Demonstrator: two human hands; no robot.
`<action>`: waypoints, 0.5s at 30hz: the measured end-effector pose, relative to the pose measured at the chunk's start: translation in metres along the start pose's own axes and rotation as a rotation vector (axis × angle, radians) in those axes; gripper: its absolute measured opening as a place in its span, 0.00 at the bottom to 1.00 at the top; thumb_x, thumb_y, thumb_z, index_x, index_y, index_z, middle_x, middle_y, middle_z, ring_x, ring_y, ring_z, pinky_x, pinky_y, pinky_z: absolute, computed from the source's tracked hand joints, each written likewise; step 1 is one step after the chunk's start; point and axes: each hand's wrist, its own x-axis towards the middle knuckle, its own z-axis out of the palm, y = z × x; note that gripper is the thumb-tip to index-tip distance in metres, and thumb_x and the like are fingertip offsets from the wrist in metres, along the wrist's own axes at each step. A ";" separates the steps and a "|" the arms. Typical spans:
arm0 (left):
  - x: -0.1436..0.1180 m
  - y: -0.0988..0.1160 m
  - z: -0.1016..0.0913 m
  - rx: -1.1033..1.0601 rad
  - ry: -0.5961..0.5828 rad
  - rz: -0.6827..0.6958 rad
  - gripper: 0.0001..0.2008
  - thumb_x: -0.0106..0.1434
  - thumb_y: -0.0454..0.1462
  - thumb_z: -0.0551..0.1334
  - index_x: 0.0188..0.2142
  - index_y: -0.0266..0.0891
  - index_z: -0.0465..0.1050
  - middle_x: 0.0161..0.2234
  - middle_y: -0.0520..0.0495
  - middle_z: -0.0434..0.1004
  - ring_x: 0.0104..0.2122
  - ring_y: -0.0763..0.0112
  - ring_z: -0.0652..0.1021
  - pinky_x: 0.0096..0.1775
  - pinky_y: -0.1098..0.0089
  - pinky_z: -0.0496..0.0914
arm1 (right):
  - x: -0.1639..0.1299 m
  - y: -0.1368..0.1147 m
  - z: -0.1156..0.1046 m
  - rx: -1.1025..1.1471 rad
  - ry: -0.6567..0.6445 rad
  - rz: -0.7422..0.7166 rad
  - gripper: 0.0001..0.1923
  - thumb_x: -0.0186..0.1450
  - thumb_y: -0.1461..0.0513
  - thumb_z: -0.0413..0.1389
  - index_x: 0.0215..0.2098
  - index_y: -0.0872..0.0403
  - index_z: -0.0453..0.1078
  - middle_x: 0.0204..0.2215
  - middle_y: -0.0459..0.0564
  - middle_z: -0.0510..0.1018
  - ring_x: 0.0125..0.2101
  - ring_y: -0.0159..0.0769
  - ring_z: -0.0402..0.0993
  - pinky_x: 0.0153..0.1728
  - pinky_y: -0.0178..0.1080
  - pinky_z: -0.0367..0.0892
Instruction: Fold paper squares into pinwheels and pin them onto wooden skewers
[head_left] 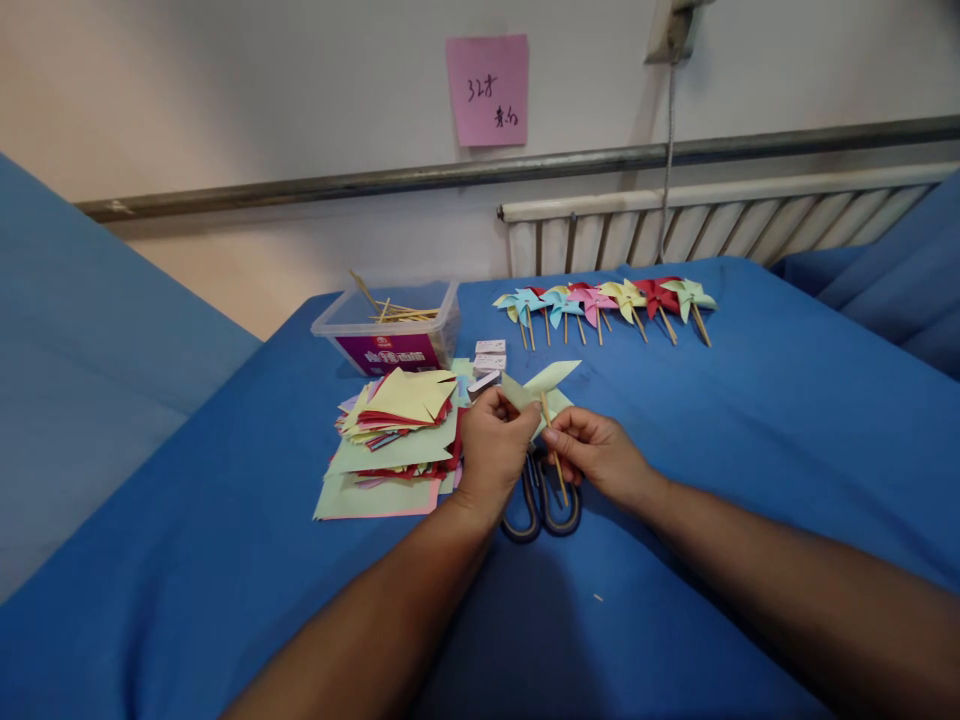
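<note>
Forearms [390,590]: nearest the camera; one rises from the bottom edge, the other from the lower right, both over the blue cloth [712,450];
Left hand [491,440]: narrowed to a pinch on the paper, thumb near the stick's upper end;
Right hand [596,450]: thumb and fingers closed on the stick, partway along it;
Pale green paper [551,377]: folded, between the hands and just behind the stick; one blade points up and right, away from the camera; its hub is hidden, so any fastening cannot be told;
Wooden stick [558,465]: long axis runs nearly straight away from the camera; upper end against the paper, lower end toward the wearer and slightly right, over the scissors [574,518];
Good handling: best to pinch the paper near its middle, so the blades are not creased; hold the stick close to the join, in line with the hub, and press gently, as thin paper may tear;
Scissors: handle loops toward the camera, blades hidden by the hands;
Paper pile [409,395]: left of the hands; plastic tub [450,330] of sticks behind it;
Pinwheels [592,300]: a row beyond the hands, sticks toward the camera
</note>
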 end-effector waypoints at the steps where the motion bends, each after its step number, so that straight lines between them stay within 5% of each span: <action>1: 0.000 0.000 0.000 0.005 -0.001 0.001 0.08 0.46 0.36 0.68 0.27 0.37 0.73 0.23 0.52 0.73 0.23 0.74 0.70 0.26 0.73 0.62 | 0.000 0.000 0.000 0.000 -0.003 -0.002 0.18 0.56 0.48 0.61 0.27 0.53 0.63 0.17 0.39 0.70 0.14 0.24 0.63 0.14 0.29 0.57; 15: 0.000 0.002 0.000 -0.029 -0.016 -0.014 0.09 0.46 0.37 0.68 0.28 0.36 0.73 0.25 0.50 0.75 0.25 0.71 0.73 0.29 0.72 0.66 | 0.001 0.001 0.000 -0.008 -0.007 -0.006 0.18 0.57 0.48 0.60 0.27 0.53 0.63 0.16 0.39 0.69 0.13 0.24 0.62 0.14 0.29 0.57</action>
